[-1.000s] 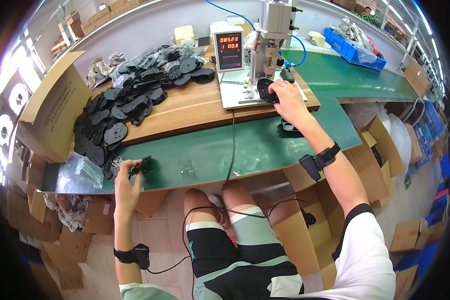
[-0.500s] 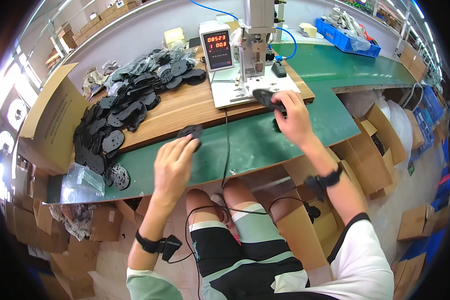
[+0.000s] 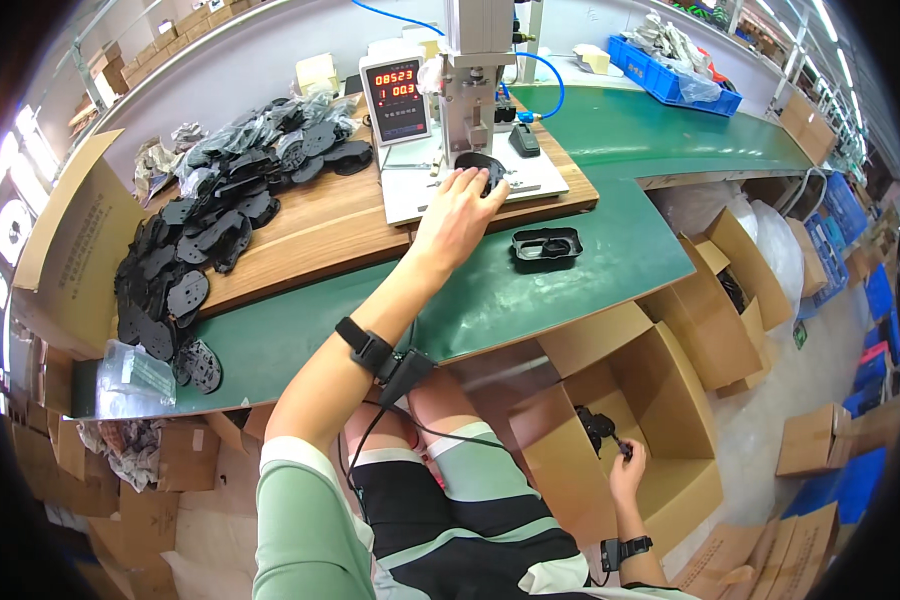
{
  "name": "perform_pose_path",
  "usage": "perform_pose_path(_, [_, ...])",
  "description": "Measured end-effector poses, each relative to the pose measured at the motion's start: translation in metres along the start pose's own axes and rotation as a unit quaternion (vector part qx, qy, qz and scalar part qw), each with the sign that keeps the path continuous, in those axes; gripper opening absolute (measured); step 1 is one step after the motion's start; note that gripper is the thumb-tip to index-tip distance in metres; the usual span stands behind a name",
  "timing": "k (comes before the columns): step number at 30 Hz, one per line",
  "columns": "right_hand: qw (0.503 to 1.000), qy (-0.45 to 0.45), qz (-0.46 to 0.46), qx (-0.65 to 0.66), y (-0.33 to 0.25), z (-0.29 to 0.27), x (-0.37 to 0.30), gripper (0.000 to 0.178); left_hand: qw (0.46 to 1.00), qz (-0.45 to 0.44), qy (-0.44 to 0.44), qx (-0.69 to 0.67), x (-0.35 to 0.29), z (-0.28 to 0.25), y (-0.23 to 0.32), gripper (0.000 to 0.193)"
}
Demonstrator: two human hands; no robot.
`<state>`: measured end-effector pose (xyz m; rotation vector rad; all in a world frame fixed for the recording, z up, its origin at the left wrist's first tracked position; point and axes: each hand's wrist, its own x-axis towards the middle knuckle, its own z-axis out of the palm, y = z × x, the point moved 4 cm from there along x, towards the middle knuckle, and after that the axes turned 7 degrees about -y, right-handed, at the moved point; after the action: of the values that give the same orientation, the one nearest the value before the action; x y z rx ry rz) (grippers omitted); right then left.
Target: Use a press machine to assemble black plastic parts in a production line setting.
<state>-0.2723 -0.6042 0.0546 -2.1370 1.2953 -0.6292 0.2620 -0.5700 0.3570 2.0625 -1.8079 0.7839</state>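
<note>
Black plate (image 3: 489,164) in my left hand (image 3: 457,218), I was apparently seating it at the press (image 3: 467,100), upper centre; squaring it seemed called for next. My right hand (image 3: 627,476), lower right: grip unclear.

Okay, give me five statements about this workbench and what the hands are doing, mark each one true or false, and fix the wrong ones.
1. The left hand is touching a dark part above the machine's white base plate. True.
2. The right hand is up beside the display. False: it is down at the open cardboard box.
3. A black tray sits on the green worktop. True.
4. The big pile of black parts lies right of the machine. False: it lies to the left.
5. The display is lit with red digits. True.
</note>
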Motion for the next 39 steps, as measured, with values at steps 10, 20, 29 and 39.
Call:
perform_pose_path(10, [0.956, -0.168, 0.232, 0.062, 0.13, 0.094, -0.004, 0.036, 0.998, -0.02, -0.01, -0.059, 0.008, 0.003, -0.005, 0.04])
perform_pose_path(20, [0.818, -0.319, 0.364, 0.31, 0.112, 0.14, 0.048, 0.04, 0.997, -0.006, -0.024, -0.067, -0.003, 0.007, -0.007, 0.041])
perform_pose_path(29, [0.901, -0.247, 0.295, 0.203, 0.12, 0.128, 0.066, 0.031, 0.993, -0.001, 0.02, -0.113, 0.009, 0.006, 0.0, 0.033])
perform_pose_path(39, [0.891, -0.006, -0.445, 0.087, -0.347, -0.017, 0.134, 0.035, 0.991, -0.041, -0.018, -0.126, 0.008, -0.004, 0.003, 0.065])
